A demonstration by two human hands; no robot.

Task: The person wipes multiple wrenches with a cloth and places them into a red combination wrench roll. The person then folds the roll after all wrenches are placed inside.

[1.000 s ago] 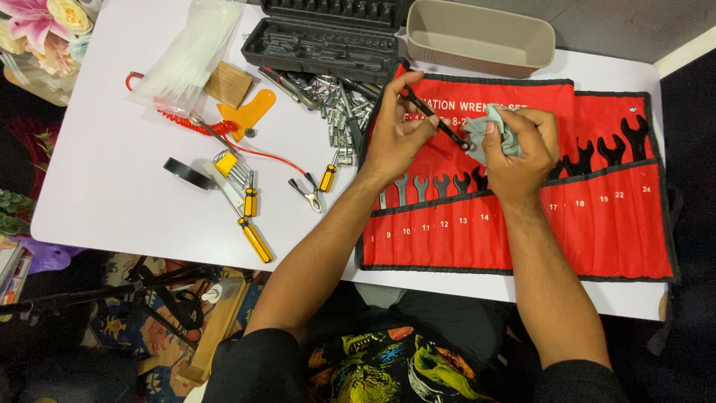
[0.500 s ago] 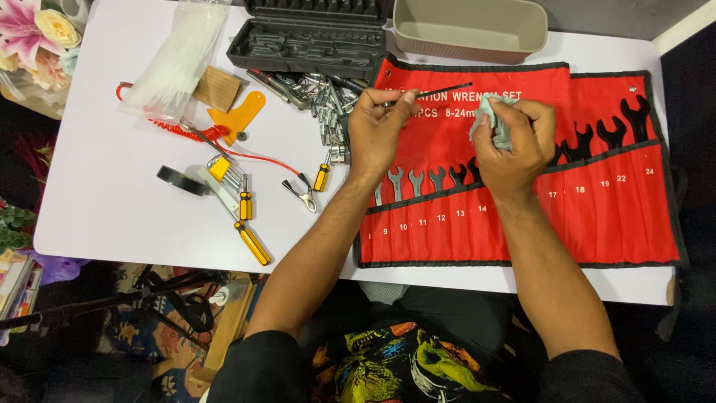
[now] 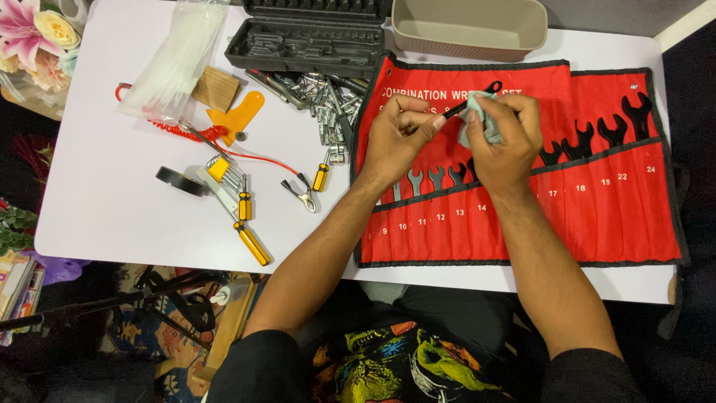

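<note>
Wrench (image 3: 471, 101) w/ ring end pointing up-right, both hands.

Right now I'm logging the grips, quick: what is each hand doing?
Left hand: closed, pinching a black combination wrench by its shank.
Right hand: closed around a pale cloth, pressed against the wrench.
</note>
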